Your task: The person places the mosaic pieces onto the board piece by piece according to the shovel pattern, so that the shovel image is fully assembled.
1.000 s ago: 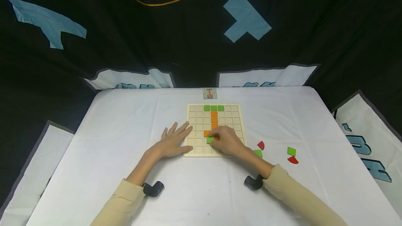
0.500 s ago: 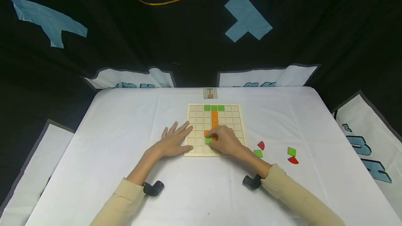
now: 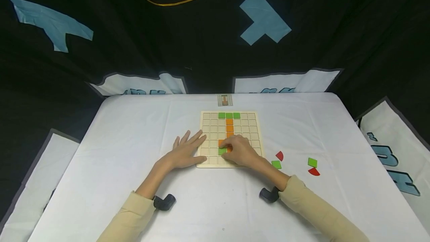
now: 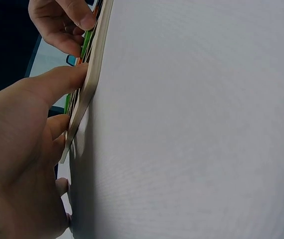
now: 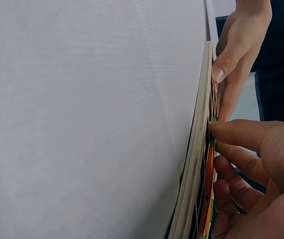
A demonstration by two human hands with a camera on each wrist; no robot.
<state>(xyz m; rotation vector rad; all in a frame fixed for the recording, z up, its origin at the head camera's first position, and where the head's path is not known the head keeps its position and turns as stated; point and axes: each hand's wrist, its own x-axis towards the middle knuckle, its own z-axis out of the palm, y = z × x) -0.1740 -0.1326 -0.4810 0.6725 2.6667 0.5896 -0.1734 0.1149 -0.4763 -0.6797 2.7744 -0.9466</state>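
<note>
A pale wooden grid board (image 3: pixel 209 127) lies on the white table. My right hand (image 3: pixel 242 151) pinches a green square tile (image 3: pixel 222 151) between thumb and finger, low over the board's lower middle squares. In the right wrist view the thumb and fingertip are on that tile's edge (image 5: pixel 213 121), right at the board's face. My left hand (image 3: pixel 183 155) lies with fingers spread, its thumb and fingertips on the board's left edge. Three green tiles (image 3: pixel 229 115) fill part of the top row, and a column of orange tiles (image 3: pixel 229 125) runs down from them, partly hidden by my right hand.
Right of the board lie a red fan-shaped piece (image 3: pixel 279 155) and a green tile (image 3: pixel 276 164). Farther right are another green tile (image 3: pixel 312 162) and red piece (image 3: pixel 314 171). A small picture card (image 3: pixel 224 100) lies beyond the board.
My right hand has shifted the green tile slightly left and toward me, and it now sits squarer to the grid. The left hand stays in place.
</note>
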